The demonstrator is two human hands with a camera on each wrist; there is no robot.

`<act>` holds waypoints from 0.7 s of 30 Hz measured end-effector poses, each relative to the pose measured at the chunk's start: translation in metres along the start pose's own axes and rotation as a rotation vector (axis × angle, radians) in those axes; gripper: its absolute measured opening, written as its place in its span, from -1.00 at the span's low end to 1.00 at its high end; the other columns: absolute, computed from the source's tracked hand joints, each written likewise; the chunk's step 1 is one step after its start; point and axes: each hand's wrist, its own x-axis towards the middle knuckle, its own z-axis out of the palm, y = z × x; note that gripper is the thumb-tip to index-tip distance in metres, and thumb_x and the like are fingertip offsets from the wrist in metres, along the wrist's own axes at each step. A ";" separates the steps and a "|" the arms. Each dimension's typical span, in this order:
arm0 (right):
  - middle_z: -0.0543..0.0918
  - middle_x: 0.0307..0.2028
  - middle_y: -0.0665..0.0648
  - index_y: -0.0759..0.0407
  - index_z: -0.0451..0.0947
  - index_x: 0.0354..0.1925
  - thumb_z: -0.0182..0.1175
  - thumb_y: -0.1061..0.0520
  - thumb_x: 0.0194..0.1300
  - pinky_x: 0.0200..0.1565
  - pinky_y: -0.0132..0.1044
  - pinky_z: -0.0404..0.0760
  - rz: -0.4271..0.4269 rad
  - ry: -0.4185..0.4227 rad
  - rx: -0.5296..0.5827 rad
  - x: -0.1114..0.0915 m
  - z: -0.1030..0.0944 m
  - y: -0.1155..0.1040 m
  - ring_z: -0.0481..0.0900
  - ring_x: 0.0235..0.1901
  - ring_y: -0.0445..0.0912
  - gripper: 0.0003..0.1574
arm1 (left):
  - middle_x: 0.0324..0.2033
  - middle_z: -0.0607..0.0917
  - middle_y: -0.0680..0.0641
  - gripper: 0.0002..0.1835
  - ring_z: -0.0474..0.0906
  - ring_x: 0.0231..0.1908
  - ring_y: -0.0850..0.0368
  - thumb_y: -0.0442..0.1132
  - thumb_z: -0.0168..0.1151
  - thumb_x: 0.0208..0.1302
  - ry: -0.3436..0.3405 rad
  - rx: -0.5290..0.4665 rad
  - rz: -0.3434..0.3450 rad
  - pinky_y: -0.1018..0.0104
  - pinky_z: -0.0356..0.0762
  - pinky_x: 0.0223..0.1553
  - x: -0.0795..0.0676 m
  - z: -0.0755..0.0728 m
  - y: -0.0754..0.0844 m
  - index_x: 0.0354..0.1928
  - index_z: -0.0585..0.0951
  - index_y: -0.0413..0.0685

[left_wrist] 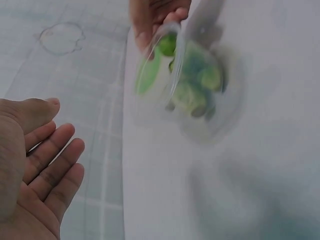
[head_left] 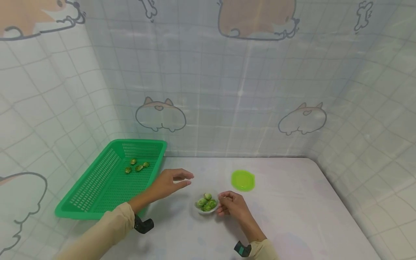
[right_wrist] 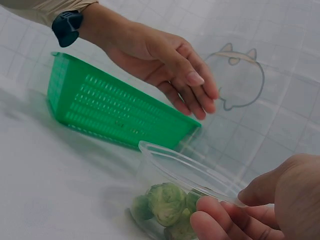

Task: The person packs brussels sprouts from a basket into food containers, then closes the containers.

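Note:
A small clear plastic container (head_left: pixel 205 212) with several green Brussels sprouts (head_left: pixel 207 204) in it is at the front middle of the table. My right hand (head_left: pixel 234 206) pinches its rim (right_wrist: pixel 192 172) from the right, thumb above and fingers below, as the right wrist view shows. To the left of the container, my left hand (head_left: pixel 169 183) hovers over the table and holds nothing. Its fingers (left_wrist: pixel 55 170) are loosely extended and apart from the container. In the left wrist view the container is blurred, and the sprouts show through its wall.
A green perforated basket (head_left: pixel 97 196) stands on the left, with several sprouts (head_left: pixel 139 168) near its far end. Behind the container, slightly right, lies a round lime-green lid (head_left: pixel 243 180). A curtain with dog drawings (head_left: pixel 208 90) hangs behind and at both sides of the table.

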 end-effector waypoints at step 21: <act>0.68 -0.40 0.15 0.48 0.48 0.12 0.15 0.15 0.48 -0.34 -0.17 0.76 0.003 -0.002 -0.014 0.000 0.000 -0.004 0.72 -0.47 -0.07 -0.57 | 0.12 0.69 -0.04 -0.68 0.63 0.13 -0.08 -0.09 0.28 0.43 0.170 0.057 -0.069 0.39 0.61 0.04 -0.032 -0.094 -0.053 0.17 0.65 0.11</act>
